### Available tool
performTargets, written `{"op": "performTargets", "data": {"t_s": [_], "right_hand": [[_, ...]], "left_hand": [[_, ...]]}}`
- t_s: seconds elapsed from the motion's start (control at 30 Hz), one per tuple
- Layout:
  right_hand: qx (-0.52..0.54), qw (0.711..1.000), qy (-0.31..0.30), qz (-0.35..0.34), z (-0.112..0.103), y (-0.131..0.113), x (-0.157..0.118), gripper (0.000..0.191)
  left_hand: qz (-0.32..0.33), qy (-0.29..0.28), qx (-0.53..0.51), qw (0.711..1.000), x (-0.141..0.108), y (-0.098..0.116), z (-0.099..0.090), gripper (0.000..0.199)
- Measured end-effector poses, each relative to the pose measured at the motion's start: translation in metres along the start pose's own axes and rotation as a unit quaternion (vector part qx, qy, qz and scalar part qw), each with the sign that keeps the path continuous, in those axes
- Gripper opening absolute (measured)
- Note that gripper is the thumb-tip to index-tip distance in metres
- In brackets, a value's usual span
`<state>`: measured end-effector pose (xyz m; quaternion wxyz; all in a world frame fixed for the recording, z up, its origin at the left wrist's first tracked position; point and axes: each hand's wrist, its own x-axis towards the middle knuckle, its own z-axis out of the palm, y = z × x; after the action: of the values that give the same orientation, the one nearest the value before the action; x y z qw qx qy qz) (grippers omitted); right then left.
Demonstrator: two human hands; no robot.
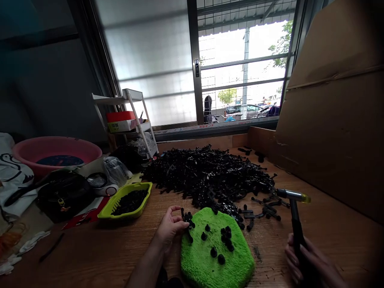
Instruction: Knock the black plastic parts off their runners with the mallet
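My left hand (pixel 172 226) pinches a black branched part (pixel 188 219) at the upper left edge of a fuzzy green pad (pixel 204 262). Several small black round pieces (pixel 221 259) rest on the pad. At the right, my right hand (pixel 303 258) is wrapped round the black handle of a hammer (pixel 296 218), its head raised and its yellow tip pointing right. Behind the pad lies a large heap of black parts (pixel 207 172), with a few loose black parts (pixel 264 208) to the right of it.
A yellow-green basket (pixel 147 198) of black pieces stands at the left, near a black bag (pixel 64 196) and a pink basin (pixel 57 146). A white shelf (pixel 135 96) stands by the window. Tall cardboard (pixel 333 132) borders the wooden table (pixel 132 244) on the right.
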<state>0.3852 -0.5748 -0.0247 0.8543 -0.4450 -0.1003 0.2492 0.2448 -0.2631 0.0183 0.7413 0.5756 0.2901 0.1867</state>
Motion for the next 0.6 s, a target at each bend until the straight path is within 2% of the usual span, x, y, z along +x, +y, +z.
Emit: {"op": "performTargets", "data": {"t_s": [0.07,0.13,0.27,0.37,0.6], "right_hand": [[-0.009,1.000,0.002,0.003,0.001,-0.001,0.000,0.022],[-0.015,1.000,0.000,0.002,0.000,-0.002,0.001,0.024],[-0.005,1.000,-0.019,-0.008,-0.002,0.000,0.001,0.018],[-0.003,0.999,-0.031,-0.011,-0.003,0.001,0.000,0.015],[-0.005,1.000,-0.015,-0.023,0.003,-0.003,-0.002,0.019]], "left_hand": [[0.000,0.013,-0.007,1.000,-0.003,0.002,0.003,0.065],[-0.006,0.007,-0.018,1.000,-0.008,0.005,0.007,0.055],[-0.045,-0.059,-0.026,0.997,-0.017,0.012,0.014,0.035],[-0.063,-0.068,-0.006,0.996,-0.019,0.016,0.019,0.033],[-0.056,-0.070,0.034,0.995,-0.020,0.019,0.027,0.034]]}}
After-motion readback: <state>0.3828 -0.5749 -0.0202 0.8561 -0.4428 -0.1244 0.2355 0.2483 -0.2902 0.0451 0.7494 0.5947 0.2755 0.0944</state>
